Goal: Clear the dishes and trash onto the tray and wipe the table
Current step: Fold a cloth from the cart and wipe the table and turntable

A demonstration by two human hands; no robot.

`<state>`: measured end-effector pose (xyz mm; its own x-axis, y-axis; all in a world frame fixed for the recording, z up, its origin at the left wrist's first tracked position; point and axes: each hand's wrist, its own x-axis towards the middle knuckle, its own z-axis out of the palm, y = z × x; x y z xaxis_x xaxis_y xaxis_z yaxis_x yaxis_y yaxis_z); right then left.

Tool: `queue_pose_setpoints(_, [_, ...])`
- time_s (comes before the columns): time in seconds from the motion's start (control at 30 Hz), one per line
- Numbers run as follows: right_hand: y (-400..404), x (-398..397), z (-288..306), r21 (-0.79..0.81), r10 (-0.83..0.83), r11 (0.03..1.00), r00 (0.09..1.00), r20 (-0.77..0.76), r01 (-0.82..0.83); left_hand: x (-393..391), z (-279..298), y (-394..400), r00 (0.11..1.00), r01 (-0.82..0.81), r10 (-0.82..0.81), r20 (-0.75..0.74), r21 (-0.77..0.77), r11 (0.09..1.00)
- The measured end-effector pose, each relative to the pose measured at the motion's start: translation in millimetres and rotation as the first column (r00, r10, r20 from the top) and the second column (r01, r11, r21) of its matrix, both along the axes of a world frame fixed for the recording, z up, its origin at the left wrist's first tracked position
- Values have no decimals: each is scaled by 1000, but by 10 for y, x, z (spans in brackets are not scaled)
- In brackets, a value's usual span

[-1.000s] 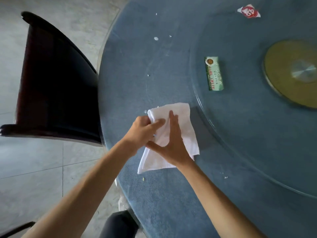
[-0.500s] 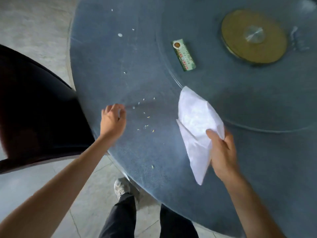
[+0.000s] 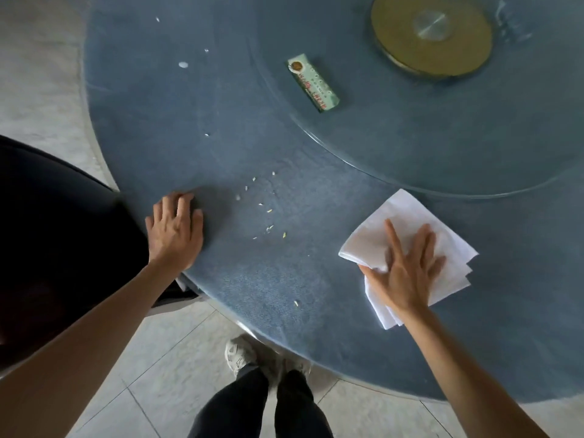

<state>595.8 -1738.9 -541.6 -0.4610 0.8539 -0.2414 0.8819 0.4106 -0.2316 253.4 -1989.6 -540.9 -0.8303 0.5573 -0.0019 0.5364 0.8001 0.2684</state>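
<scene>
A folded white cloth (image 3: 410, 222) lies flat on the round blue table (image 3: 221, 121). My right hand (image 3: 406, 273) presses on it with fingers spread and the thumb hooked under its left edge. My left hand (image 3: 173, 229) rests palm down on the table's left edge, holding nothing. Between the hands lie several small pale crumbs (image 3: 265, 213). Farther back are white specks (image 3: 182, 64). A green packet (image 3: 313, 82) lies on the glass turntable (image 3: 442, 147).
A gold round hub (image 3: 431, 34) sits at the turntable's centre, top right. A dark chair (image 3: 57, 248) stands close against the table on the left. My legs and shoes (image 3: 252, 374) are on the tiled floor below the table edge.
My right hand carried the cloth from the left to the right and laid it flat under a spread palm. My left hand let go of it and came down on the table edge.
</scene>
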Motion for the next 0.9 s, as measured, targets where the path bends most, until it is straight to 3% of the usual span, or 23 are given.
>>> queue_pose_setpoints(0.1, [-26, -139, -134, 37, -111, 993, 993, 35, 110, -164, -13, -43, 997, 66, -66, -38, 9, 998])
queue_pose_setpoints(0.23, [-88, -668, -147, 14, -258, 966, 966, 16, 258, -537, -123, -116, 1000, 7, -7, -6, -4, 1000])
queue_pose_setpoints(0.37, [-411, -1513, -122, 51, -72, 996, 996, 52, 69, -1059, -156, -107, 998, 57, -56, 24, -54, 997])
queue_pose_setpoints(0.6, [-1089, -3579, -123, 125, 139, 984, 984, -108, -125, -1332, -216, -42, 994, 107, -106, 18, -35, 994])
queue_pose_setpoints(0.77, [-1145, -4410, -26, -9, 43, 999, 971, -234, -46, -1371, -241, -50, 992, 126, -125, 15, -69, 990])
queue_pose_setpoints(0.83, [-1095, -4324, 98, -85, -59, 996, 887, -457, 23, -1382, -255, -54, 990, 143, -142, 16, -83, 986])
queue_pose_setpoints(0.9, [-1092, -4053, 248, -169, -208, 977, 724, -657, 128, -1389, -272, -68, 989, 148, -147, 19, -86, 985])
